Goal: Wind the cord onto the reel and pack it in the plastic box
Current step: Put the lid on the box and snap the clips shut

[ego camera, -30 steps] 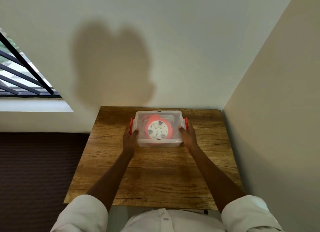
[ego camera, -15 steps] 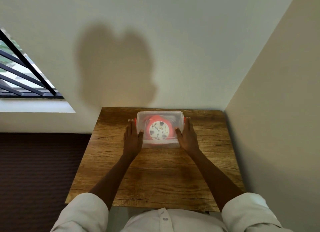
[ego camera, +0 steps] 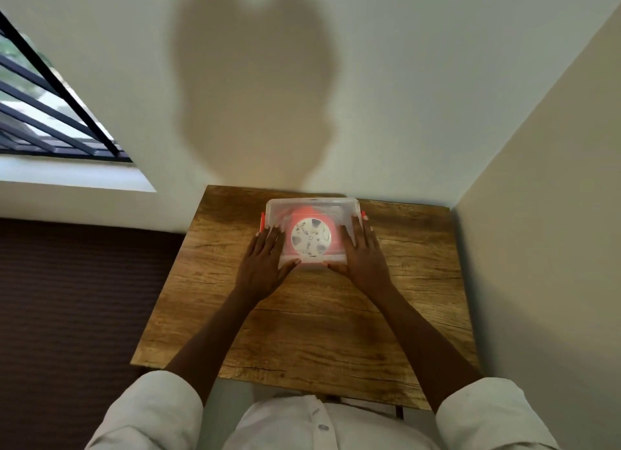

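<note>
Fingers [ego camera: 357, 229] of both hands lie straight and flat on the lid of the plastic box [ego camera: 311, 205], gripping nothing. Left hand [ego camera: 265, 261] rests on the lid's left part, thumb along the near edge; right hand [ego camera: 361, 253] rests on the right part, thumb likewise along the near edge. Inside the closed, translucent box, the reel [ego camera: 311, 236] lies flat: an orange body with a white round face upward. The cord itself cannot be made out through the lid. Orange latches [ego camera: 262, 221] show at the box's two short sides. The box stands on the far middle of the wooden table [ego camera: 319, 332], near the wall [ego camera: 403, 80]. A barred window [ego camera: 40, 113] lies to the left.
</note>
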A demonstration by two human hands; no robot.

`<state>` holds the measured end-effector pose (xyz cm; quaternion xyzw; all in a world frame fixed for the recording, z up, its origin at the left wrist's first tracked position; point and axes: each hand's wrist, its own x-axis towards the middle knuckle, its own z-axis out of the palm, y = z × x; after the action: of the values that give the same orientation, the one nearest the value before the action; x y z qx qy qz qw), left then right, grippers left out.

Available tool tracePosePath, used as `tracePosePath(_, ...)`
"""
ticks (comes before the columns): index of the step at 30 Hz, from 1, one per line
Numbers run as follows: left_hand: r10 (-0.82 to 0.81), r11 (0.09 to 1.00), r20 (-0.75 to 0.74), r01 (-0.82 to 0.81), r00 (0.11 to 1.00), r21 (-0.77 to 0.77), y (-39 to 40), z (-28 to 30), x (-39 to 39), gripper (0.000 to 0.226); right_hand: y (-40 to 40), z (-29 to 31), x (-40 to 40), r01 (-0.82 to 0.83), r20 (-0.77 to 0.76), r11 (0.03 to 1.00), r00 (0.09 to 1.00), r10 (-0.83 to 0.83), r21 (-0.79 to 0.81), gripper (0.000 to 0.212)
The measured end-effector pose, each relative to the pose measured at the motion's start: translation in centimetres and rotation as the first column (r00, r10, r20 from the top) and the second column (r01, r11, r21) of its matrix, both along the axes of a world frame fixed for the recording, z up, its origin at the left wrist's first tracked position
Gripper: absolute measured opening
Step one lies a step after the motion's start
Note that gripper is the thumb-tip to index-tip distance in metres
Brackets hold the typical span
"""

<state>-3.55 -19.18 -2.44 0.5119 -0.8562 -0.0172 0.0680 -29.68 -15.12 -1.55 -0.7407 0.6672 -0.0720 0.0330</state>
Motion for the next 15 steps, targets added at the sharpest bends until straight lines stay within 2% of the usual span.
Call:
tracePosePath(6, 0.145, 0.989, -0.095, -0.145, 0.985, 0.005, 0.4, -0.8, 1.5, 0.066, -2.5, -0.1, 3.5, -0.002, 0.018, 1.000, 1.000, 0.002, 0.020, 0.103)
tracePosePath(15, 0.285, 0.959, -0.095, -0.283, 0.954, 0.034, -2.0, -0.9, 8.1, 0.074, -6.6, 0.0, 10.8, -0.078, 0.080, 0.997, 0.994, 0.076, 0.027, 0.101)
